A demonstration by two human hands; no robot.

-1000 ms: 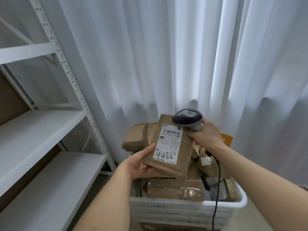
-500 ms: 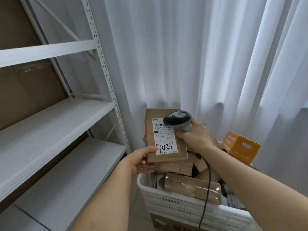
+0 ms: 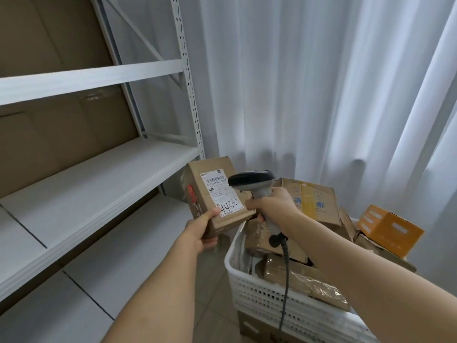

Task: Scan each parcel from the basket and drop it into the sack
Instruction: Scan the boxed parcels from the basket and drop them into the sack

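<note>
My left hand grips the lower corner of a brown cardboard parcel, held tilted with its white label marked 4432 facing me. My right hand holds a grey barcode scanner by the handle, its head right beside the label's barcode. The scanner's cable hangs down over the white slatted basket. The basket is piled with several brown parcels. No sack is in view.
A white metal shelf rack with brown board behind it fills the left side. White curtains hang behind the basket. An orange box lies on the pile at the right. A cardboard box sits under the basket.
The view has swung left, so the rack now fills more of the frame. The parcel and scanner have moved left off the basket, and the parcel has tilted.
</note>
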